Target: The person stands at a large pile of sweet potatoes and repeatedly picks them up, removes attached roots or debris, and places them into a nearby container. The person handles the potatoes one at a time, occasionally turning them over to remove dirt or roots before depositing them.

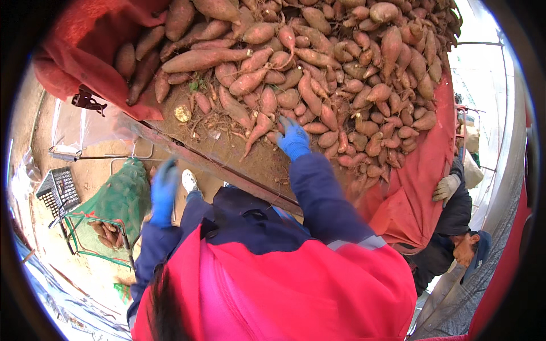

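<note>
Both my hands wear blue gloves. My right hand (294,140) reaches to the near edge of a big heap of sweet potatoes (318,99), fingers apart and touching the roots there; I see nothing lifted in it. Out to the left, my left hand (164,190) is smeared by motion, its fingers seemingly stretched out and nothing visible in them. Beside it stands a green mesh bag (126,184), held wide by a metal frame (122,227). Several sweet potatoes (106,234) lie in that bag.
The heap rests on a soil-strewn bed with a metal edge (213,169) and red cloth (412,187) at its sides. A black crate (58,190) stands at far left. At right another person (446,227) bends down, a gloved hand (446,187) by the cloth.
</note>
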{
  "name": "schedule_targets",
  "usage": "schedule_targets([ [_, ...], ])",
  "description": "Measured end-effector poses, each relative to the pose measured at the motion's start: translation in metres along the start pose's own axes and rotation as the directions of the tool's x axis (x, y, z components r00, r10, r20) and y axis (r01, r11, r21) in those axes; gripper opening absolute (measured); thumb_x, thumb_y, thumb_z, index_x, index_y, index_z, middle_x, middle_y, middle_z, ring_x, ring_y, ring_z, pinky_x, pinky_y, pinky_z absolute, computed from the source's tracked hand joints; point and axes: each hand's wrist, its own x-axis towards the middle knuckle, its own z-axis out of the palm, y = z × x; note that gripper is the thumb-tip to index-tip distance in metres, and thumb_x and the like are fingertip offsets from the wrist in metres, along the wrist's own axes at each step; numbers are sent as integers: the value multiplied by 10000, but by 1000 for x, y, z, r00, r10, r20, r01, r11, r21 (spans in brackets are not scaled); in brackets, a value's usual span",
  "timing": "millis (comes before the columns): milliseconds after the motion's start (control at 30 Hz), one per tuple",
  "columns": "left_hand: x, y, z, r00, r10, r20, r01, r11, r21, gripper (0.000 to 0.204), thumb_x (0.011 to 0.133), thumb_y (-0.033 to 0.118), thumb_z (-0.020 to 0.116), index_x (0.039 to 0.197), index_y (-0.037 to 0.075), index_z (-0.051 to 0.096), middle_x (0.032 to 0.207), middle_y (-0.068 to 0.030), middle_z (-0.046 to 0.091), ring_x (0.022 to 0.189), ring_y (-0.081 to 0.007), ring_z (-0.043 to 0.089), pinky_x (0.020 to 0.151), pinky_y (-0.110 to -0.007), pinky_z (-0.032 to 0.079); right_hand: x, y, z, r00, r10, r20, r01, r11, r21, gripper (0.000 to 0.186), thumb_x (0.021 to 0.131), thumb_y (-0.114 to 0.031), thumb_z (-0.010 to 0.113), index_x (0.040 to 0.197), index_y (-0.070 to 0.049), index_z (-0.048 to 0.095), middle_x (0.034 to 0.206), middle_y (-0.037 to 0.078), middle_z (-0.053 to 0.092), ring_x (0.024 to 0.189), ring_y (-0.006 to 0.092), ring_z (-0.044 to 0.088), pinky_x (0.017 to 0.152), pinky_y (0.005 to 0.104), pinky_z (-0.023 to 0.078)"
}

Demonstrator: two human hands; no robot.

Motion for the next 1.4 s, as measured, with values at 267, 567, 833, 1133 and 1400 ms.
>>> schedule_targets([
  [267, 88, 33, 140, 777, 443, 447, -624, 454, 636, 647, 730, 387, 758, 1329, 230, 570, 1359, -85, 553, 1291, -337, 460, 1062, -532, 340, -39, 71, 24, 993, -47, 105, 28, 984, 177, 736, 867, -490, 641, 1498, -214, 383, 1404, 240, 467, 1208, 414, 531, 1014, 503, 437],
  [567, 203, 72, 115, 825, 557, 96, -383, 426, 820, 430, 831, 318, 670, 1239, 189, 623, 1362, -123, 548, 1237, -329, 517, 983, -464, 440, -44, 63, 47, 994, 47, 103, -46, 999, -12, 884, 737, -415, 786, 1499, -244, 372, 1431, 250, 395, 1190, 406, 531, 1015, 496, 449],
  [833, 39, 111, 185, 873, 22, 487, 360, 644, -675, 648, 960, 362, 611, 1503, 106, 368, 1430, -74, 476, 1291, -221, 491, 1060, -339, 408, -40, 55, 5, 940, -193, 282, -169, 457, 874, 791, 891, -251, 730, 1512, -60, 277, 1380, 143, 494, 1216, 244, 525, 969, 366, 493],
  [1133, 52, 89, 144, 791, 126, 599, 600, 36, -800, 643, 974, 472, 520, 1481, 99, 390, 1476, -122, 448, 1346, -351, 444, 1134, -504, 343, 89, 52, -56, 959, -43, -279, 11, 993, -116, 608, 825, -261, 710, 1375, -94, 510, 1215, 255, 609, 1098, 406, 604, 905, 445, 516],
  [1400, 40, 83, 154, 817, 170, 551, 552, 48, -833, 551, 949, 522, 547, 1270, 75, 552, 1370, -211, 522, 1282, -440, 486, 1061, -574, 418, 12, 106, 5, 989, -47, -138, 86, 953, 289, 771, 826, -259, 695, 1489, -73, 348, 1230, 259, 586, 1078, 416, 598, 910, 476, 500],
])
